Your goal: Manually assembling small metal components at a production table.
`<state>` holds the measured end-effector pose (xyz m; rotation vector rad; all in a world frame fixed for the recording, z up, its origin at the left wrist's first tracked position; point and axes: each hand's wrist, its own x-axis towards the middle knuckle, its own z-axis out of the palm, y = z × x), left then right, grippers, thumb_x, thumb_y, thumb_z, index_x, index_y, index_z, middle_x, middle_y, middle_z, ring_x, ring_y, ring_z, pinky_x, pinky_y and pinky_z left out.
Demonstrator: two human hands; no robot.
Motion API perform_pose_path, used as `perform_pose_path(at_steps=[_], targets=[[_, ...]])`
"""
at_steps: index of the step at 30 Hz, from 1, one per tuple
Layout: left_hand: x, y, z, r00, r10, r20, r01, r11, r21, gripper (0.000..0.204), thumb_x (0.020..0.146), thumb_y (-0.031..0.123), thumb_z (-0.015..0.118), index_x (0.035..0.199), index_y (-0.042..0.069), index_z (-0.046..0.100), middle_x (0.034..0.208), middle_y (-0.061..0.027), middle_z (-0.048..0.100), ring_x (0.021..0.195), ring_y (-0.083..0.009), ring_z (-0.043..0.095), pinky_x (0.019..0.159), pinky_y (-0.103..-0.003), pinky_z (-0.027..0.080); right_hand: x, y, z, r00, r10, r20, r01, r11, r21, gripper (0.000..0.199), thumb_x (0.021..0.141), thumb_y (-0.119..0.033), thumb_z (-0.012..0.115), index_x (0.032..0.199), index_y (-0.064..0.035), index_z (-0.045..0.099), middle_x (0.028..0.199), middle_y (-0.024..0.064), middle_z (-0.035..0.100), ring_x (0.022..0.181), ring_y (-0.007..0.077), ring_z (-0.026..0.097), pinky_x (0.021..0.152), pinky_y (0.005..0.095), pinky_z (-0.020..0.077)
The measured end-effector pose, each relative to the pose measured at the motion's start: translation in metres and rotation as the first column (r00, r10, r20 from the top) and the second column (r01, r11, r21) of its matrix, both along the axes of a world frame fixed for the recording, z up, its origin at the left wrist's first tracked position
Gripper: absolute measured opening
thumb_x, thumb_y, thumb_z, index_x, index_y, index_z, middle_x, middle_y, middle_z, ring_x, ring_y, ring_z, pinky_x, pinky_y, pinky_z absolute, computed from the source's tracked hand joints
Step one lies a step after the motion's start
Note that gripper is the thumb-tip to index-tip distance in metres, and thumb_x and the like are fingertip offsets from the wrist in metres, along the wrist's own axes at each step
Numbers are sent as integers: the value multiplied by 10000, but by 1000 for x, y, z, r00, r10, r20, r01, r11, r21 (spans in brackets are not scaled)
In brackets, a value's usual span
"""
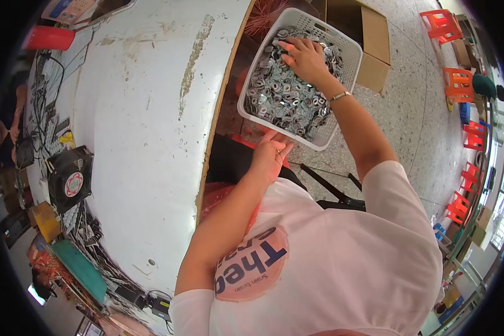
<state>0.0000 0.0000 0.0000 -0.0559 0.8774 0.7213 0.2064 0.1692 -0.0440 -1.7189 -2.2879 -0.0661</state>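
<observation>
A white perforated plastic basket (243, 104) is filled with many small flat pieces (285, 92), whitish and dark with round centres. Inside it, toward the far side, my right hand (305, 59) rests on the pieces with its fingers spread. A band circles that wrist. My left hand (270, 152) is at the basket's near edge, its fingers stretched out and apart just outside the wall. Whether those fingers press on the basket is hard to tell. What supports the basket from below is mostly hidden.
To my left runs a long white worktable (145, 112) with worn marks. A black fan (70, 178) and tangled cables line its far side. An open cardboard box (375, 47) stands beyond the basket. Red and orange stools (458, 84) stand along the right on the speckled floor.
</observation>
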Motion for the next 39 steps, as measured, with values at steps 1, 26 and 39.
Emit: perform_pose_path(at_steps=[1, 26, 39], targets=[[0, 0, -1, 1000, -6, 5, 6, 1000, 4, 578, 767, -125, 394, 1334, -9, 398, 1363, -127, 445, 1282, -277, 426, 1100, -415, 337, 0, 6, -2, 999, -33, -3, 33, 999, -20, 404, 917, -370, 521, 1299, -240, 526, 1338, 33, 489, 1259, 245, 411, 1056, 454, 271], [1, 6, -3, 998, -40, -38, 39, 999, -19, 565, 743, -128, 381, 1293, -11, 441, 1301, -111, 495, 1240, -258, 466, 1076, -405, 363, 24, -74, 50, 959, -219, -182, 180, 961, -211, 366, 812, -203, 658, 1161, -110, 597, 1171, 122, 531, 1052, 349, 500, 893, 418, 440], [3, 2, -8, 991, -131, -14, 131, 991, -1, 610, 712, -136, 367, 1314, -49, 409, 1356, -146, 453, 1278, -283, 431, 1056, -400, 387, 3, -145, 88, 994, 26, -107, -71, 892, -446, 308, 733, -87, 679, 1037, -129, 649, 1067, 23, 556, 1004, 251, 523, 892, 377, 443]])
